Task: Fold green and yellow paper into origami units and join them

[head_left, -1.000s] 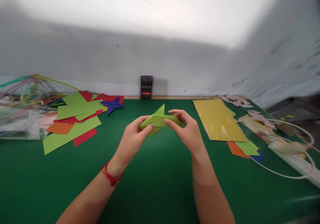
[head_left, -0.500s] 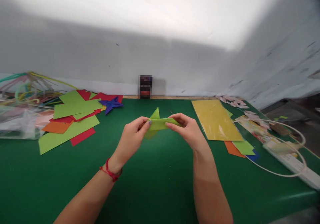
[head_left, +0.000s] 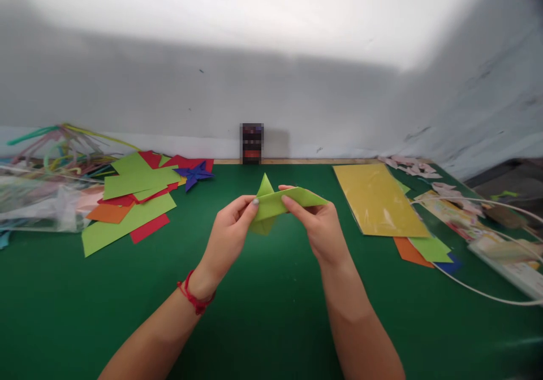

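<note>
Above the worktop (head_left: 271, 323), left hand (head_left: 230, 230) and right hand (head_left: 324, 232) pinch folded green paper (head_left: 271, 204) between their fingers (head_left: 298, 208), apparently mid-crease, the next press calling for aligned edges, though the paper's back is hidden.

Matt paper star (head_left: 195, 174); glossy plastic-looking yellow packet (head_left: 379, 200); smooth, faintly shiny tabletop (head_left: 271, 312).

The left forearm (head_left: 156, 326) slants far and right, the right forearm (head_left: 360, 329) far and left. The left grip (head_left: 229, 227) and right grip (head_left: 324, 230) pinch near each other, thumbs (head_left: 296, 207) on the near side, fingers (head_left: 238, 202) bent.
</note>
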Available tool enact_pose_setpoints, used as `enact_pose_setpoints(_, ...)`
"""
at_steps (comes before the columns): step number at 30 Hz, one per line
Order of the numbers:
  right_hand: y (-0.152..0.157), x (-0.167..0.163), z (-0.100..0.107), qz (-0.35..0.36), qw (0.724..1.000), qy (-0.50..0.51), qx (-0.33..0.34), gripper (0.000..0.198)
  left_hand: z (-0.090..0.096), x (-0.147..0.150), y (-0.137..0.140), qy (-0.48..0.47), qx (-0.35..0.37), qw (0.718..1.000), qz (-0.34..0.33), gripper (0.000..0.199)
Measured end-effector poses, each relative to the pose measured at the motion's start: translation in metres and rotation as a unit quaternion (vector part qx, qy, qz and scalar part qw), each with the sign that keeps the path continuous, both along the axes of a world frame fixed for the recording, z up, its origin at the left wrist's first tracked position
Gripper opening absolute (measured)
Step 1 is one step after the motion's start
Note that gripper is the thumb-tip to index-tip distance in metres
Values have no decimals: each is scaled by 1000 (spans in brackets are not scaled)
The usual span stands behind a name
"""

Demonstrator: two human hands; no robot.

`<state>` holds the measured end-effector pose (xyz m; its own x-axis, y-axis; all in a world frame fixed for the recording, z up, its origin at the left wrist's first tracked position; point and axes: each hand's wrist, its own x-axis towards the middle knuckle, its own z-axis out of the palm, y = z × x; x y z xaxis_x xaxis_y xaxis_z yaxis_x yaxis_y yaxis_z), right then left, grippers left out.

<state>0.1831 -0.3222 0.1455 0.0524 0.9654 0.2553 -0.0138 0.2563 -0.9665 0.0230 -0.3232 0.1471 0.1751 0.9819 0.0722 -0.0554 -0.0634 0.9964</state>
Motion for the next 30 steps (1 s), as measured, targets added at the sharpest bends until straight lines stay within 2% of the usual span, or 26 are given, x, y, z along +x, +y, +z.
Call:
enact_pose_setpoints(7, -1, 1, 3, -42, 998, -28, 37, 19, 1, 1, -4, 30, 20, 999, 4, 28)
enact_pose_setpoints(11, -6, -3, 6, -18, 997, -62, 51, 24, 0, 1, -5, 53, 43, 997, 25, 27)
enact_pose_setpoints(15, -9, -9, 4, -26, 987, -113, 111, 15, 2, -1, -4, 38, 43, 998, 38, 27)
enact_pose_setpoints(17, -10, -10, 1, -33, 978, -142, 147, 18, 3, -2, -3, 19, 33, 999, 33, 27)
enact_pose_setpoints(19, -10, -10, -1, -47, 957, -195, 208, 23, 3, -4, -2, 4, 27, 999, 31, 26)
enact_pose_setpoints(23, -7, -3, -4, -67, 885, -308, 342, 36, 4, -6, -3, -26, 7, 999, 20, 25)
enact_pose_setpoints(26, -1, 4, -5, -47, 861, -338, 378, 41, 6, -7, -4, -51, -10, 999, -9, 25)
enact_pose_setpoints(30, 3, 8, -7, -25, 846, -373, 381, 42, 7, -8, -5, -49, -15, 999, 2, 27)
